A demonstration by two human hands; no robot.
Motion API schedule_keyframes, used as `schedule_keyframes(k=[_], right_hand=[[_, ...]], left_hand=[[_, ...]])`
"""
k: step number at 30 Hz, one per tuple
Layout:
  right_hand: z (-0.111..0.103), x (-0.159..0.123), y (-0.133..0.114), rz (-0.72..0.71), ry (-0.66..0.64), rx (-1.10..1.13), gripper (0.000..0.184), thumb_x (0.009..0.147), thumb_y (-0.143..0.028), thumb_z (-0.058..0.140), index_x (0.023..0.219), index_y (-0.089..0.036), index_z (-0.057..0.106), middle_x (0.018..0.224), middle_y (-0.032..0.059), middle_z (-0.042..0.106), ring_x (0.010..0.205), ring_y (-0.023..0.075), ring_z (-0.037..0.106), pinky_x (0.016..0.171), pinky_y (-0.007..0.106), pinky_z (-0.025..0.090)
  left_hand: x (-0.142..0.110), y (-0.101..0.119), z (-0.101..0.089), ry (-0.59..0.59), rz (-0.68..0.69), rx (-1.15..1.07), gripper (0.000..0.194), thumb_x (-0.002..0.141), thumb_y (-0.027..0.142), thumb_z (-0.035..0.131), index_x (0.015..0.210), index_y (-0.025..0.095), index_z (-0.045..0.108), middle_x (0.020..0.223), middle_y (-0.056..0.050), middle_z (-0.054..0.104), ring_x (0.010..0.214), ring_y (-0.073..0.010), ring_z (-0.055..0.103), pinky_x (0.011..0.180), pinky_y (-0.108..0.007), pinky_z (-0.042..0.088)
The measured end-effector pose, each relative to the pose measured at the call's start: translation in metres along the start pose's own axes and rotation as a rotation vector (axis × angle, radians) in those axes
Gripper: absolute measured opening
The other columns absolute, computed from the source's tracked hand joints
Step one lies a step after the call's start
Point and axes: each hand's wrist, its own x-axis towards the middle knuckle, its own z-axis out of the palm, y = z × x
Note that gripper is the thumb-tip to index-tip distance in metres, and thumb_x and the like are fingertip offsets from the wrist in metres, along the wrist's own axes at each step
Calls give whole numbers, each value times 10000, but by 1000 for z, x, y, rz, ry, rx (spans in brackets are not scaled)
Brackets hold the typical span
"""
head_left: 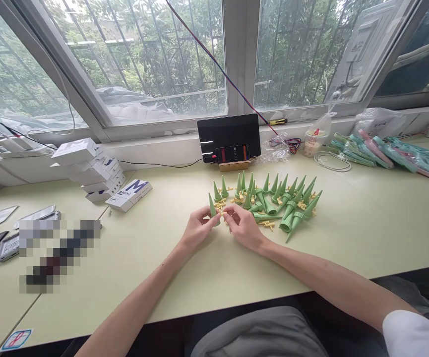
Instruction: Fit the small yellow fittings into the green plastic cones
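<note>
green cone [212,205] pinched upright in left hand [198,227], yellow piece [224,213] gripped by curled right hand [244,227], more cones [298,202] piled alongside

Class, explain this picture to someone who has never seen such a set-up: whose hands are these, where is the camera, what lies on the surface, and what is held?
No machine here: these are a person's bare hands, in one picture from a camera worn on the head. The left hand holds a green cone; the right hand pinches a small yellow piece beside it. On the table lie more green cones and yellow pieces, with white boxes to the left and a phone before a dark screen.
</note>
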Motion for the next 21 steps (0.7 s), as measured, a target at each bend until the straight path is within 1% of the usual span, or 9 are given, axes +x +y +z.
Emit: schedule_keyframes(k=[5,10,16,18,21], right_hand=[[0,0,1,2,-6,1,234,983,-413,494,934,-201,578,719,3,585,560,134,543,532,254,453],[-1,1,2,12,-14,-20,304,991,-461,473,854,-205,564,656,-11,565,535,135,527,532,256,437],[-1,1,3,45,7,-47,391,983,-516,467,739,-215,527,564,-21,524,500,142,503,502,257,411],[0,1,3,43,15,-55,399,982,-519,467,734,-214,537,563,-20,523,503,143,505,506,257,417],[0,1,2,29,15,-45,360,986,-500,472,806,-208,582,616,-12,556,524,139,523,523,258,437]], left_hand=[[-1,-5,-1,-11,18,49,293,874,452,659,911,163,692,889,-58,667,739,-147,576,618,-246,493],[-2,-6,-2,-25,82,134,270,902,433,628,910,168,680,844,-44,635,783,-155,574,702,-266,520],[-3,-5,-2,-36,112,189,265,910,421,611,891,168,684,879,-58,653,799,-159,576,716,-274,536],[-3,-5,-2,-34,112,189,274,908,431,610,889,168,685,866,-58,649,790,-159,573,712,-278,540],[-2,-5,-2,-24,99,179,288,904,448,615,898,168,682,846,-55,638,791,-164,581,710,-280,542]])
